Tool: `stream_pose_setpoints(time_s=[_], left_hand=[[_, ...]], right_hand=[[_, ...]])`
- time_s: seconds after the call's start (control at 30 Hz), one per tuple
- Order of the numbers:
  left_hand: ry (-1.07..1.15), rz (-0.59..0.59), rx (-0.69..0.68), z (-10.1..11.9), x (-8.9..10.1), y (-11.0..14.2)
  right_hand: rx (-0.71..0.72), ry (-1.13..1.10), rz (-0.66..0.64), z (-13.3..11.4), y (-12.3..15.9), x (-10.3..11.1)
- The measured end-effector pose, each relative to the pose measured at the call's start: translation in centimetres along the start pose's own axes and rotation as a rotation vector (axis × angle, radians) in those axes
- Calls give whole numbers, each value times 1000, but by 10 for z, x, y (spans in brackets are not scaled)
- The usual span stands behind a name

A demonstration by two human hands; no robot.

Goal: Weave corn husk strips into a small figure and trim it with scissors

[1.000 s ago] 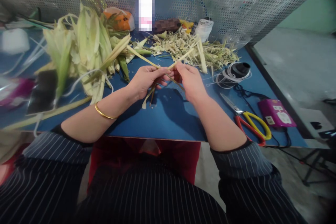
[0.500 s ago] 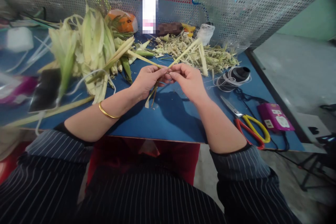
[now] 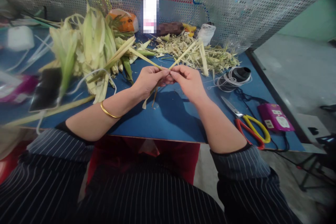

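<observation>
Both my hands meet over the middle of the blue table, fingertips nearly touching. My left hand (image 3: 151, 79) is closed in a pinch on strips of pale corn husk (image 3: 145, 58), one of which slants up to the left. Loose husk ends hang below its fingers. My right hand (image 3: 187, 79) pinches husk too, with a strip (image 3: 182, 56) rising up to the right. Where the strips cross is hidden by my fingers. A heap of green-white corn husks (image 3: 96, 38) lies to the left, and a pile of shredded husk scraps (image 3: 220, 57) lies behind my right hand.
On the right are a black cone of white cord (image 3: 232, 78), scissors (image 3: 241, 115) with red and yellow handles, and a purple power socket (image 3: 275, 117). A dark phone (image 3: 47, 87) with a white cable lies left. A perforated metal screen (image 3: 236, 10) stands behind the table (image 3: 157, 122).
My hands stay together in nearly the same place, with small finger movements. The strip on the right leans slightly further left, and the hanging husk ends have shifted a little.
</observation>
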State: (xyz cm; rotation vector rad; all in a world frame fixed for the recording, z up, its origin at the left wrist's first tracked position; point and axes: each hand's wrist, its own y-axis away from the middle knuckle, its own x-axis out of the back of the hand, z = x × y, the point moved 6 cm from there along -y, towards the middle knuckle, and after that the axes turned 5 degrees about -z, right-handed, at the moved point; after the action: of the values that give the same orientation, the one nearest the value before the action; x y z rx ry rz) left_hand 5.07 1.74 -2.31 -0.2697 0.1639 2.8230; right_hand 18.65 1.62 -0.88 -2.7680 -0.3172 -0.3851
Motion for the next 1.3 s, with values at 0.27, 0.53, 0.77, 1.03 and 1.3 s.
stream_pose_setpoints(time_s=[0.27,0.53,0.77,1.03,1.3], left_hand=[[28,-79,100,-9,-6,3],[8,-128,123,-12,-11,4],[27,-135,131,-16,-10,2],[54,-136,153,-15,-10,4],[17,-157,101,-14,-12,5]], right_hand=[[-155,-233,118,11,2,6],[-133,-134,309,17,3,11],[-106,-64,350,19,4,12],[-91,-151,237,9,1,11],[-74,-34,296,9,2,15]])
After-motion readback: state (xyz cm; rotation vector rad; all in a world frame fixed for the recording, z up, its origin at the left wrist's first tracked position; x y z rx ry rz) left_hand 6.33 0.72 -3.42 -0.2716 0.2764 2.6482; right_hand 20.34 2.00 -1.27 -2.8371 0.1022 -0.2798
